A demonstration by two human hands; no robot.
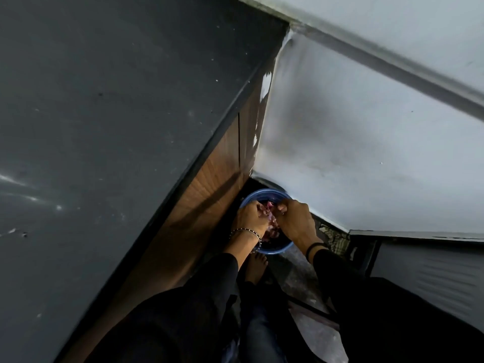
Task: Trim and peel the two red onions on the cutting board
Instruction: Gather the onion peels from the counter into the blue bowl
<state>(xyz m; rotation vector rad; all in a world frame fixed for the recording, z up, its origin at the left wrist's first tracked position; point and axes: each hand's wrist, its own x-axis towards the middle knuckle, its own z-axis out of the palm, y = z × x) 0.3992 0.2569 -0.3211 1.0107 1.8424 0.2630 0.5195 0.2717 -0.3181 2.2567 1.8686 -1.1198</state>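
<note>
Both my hands are held low over a round blue bin (284,247) on the floor. My left hand (248,218) and my right hand (294,221) meet above its middle, fingers curled toward each other around purple-pink onion peels (267,207). More peel scraps (271,230) lie inside the bin below the hands. No cutting board, knife or whole onion is in view. My left wrist carries bracelets and my right wrist a dark band.
A dark countertop (104,127) with a wooden cabinet front (209,189) runs along the left. A pale wall panel (366,153) stands behind the bin. My bare foot (258,268) stands just in front of the bin on the grey floor.
</note>
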